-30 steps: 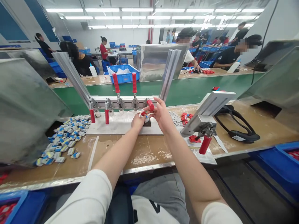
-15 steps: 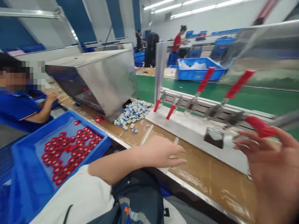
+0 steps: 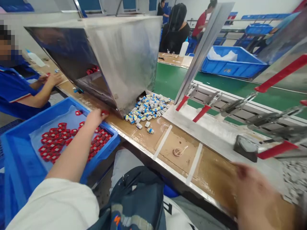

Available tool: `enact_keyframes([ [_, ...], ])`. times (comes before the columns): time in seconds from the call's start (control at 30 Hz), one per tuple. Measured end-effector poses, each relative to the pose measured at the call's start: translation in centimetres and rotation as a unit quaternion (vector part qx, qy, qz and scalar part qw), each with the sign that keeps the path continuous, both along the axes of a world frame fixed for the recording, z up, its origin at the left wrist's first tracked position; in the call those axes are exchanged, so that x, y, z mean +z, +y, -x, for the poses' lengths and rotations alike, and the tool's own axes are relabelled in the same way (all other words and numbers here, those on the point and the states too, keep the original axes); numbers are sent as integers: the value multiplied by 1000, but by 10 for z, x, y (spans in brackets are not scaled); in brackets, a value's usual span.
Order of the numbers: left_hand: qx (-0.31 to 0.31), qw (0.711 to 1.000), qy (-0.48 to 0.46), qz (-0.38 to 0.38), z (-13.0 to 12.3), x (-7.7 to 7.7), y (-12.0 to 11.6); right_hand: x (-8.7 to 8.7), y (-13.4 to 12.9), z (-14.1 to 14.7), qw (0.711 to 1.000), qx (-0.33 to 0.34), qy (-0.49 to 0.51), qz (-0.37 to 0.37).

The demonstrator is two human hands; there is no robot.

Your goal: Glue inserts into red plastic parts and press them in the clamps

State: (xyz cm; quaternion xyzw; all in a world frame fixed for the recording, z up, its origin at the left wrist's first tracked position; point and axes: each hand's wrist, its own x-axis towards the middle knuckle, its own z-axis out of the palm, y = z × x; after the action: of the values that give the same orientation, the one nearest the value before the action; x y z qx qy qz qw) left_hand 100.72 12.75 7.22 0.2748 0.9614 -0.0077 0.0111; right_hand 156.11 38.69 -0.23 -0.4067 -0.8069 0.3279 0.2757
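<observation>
My left hand (image 3: 96, 117) reaches across the blue tray (image 3: 111, 136) to the bench edge, its fingers closed on a red piece (image 3: 105, 112). Many red pieces (image 3: 54, 140) lie on a sheet inside that tray. Blurred by motion, my right hand (image 3: 254, 182) is over the bench at the lower right, below the red-handled clamps (image 3: 278, 150); whether it holds anything cannot be made out. A dark block (image 3: 246, 147) sits on the white fixture board beside the clamps. White, blue and yellow pieces (image 3: 153, 107) are piled by the metal box.
A large metal box (image 3: 129, 54) stands on the bench at the left. Behind the clamps run a green belt (image 3: 168, 78) and a blue bin (image 3: 230, 68). An upright metal profile (image 3: 203, 48) rises mid-view. A person in blue (image 3: 21, 89) works at the left; others are farther back.
My left hand has moved left from the bench middle to the tray's far edge and closed on a red piece. My right hand has come away from the red clamp handle, which now points lower.
</observation>
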Motion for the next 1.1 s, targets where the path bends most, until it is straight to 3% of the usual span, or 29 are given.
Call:
enact_keyframes([
  [0.03, -8, 999, 21, -26, -10, -1, -6, 3, -5, 10, 998, -55, 15, -40],
  [0.07, -28, 996, 46, -73, -24, -1, -10, 6, -9, 24, 995, -63, 17, -69],
  [0.13, -113, 969, 58, -211, -61, -2, -10, 12, -11, 57, 995, 57, -65, -44],
  [0.2, -231, 913, -29, -335, -108, -10, 6, 17, -7, 88, 984, 123, -119, -47],
  [0.3, -328, 829, -204, -406, -179, -33, 55, 18, 1, 114, 966, 183, -170, -72],
  [0.37, -337, 798, -274, -417, -213, -54, 96, 16, 3, 119, 956, 220, -172, -93],
  [0.43, -336, 786, -313, -413, -231, -72, 132, 14, 4, 118, 948, 261, -144, -108],
  [0.57, -350, 778, -332, -403, -239, -93, 169, 12, 7, 111, 943, 313, -55, -100],
  [0.63, -353, 770, -337, -411, -238, -97, 172, 10, 9, 110, 955, 280, -13, -97],
  [0.73, -349, 765, -346, -416, -237, -99, 172, 5, 12, 113, 981, 162, 60, -92],
  [0.83, -348, 773, -344, -403, -238, -98, 171, 0, 14, 120, 989, 68, 107, -80],
  [1.1, -382, 764, -327, -404, -241, -93, 171, -7, 17, 135, 990, 62, 98, -78],
])
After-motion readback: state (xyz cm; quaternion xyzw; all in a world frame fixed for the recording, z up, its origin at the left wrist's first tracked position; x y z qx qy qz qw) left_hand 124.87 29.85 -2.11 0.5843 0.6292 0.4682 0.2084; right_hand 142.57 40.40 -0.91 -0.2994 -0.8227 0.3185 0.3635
